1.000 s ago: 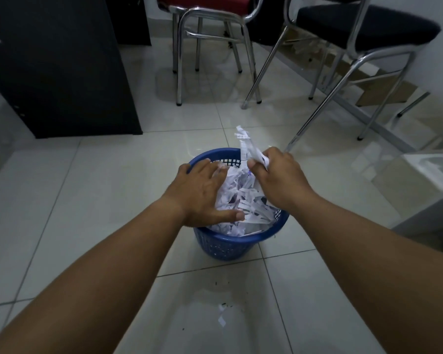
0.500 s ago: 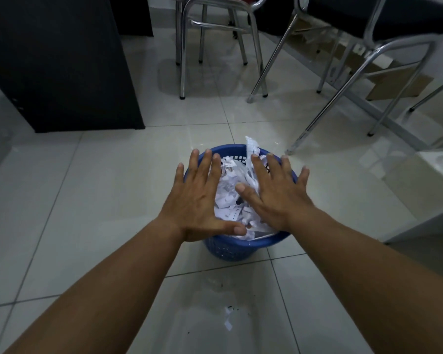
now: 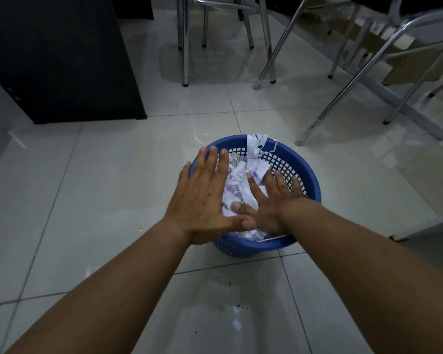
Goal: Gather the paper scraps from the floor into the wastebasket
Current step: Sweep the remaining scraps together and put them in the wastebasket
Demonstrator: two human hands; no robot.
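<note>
Scraps [image 3: 237, 324] few on glossy tiled floor [image 3: 118, 190], near wastebasket [image 3: 308, 175].

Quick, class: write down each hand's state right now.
Left hand: open, flat over the rim of the round blue plastic wastebasket, holding nothing.
Right hand: open, flat on the white paper scraps.

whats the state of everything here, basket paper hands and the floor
wastebasket: upright, nearly full of paper
paper scraps: piled in the basket, under the hands
long strip: sticking up past the far rim
left hand: flat, fingers straight, over the left rim
right hand: flat, pressing on the scraps
floor scraps: loose on the tile, not yet gathered
</note>
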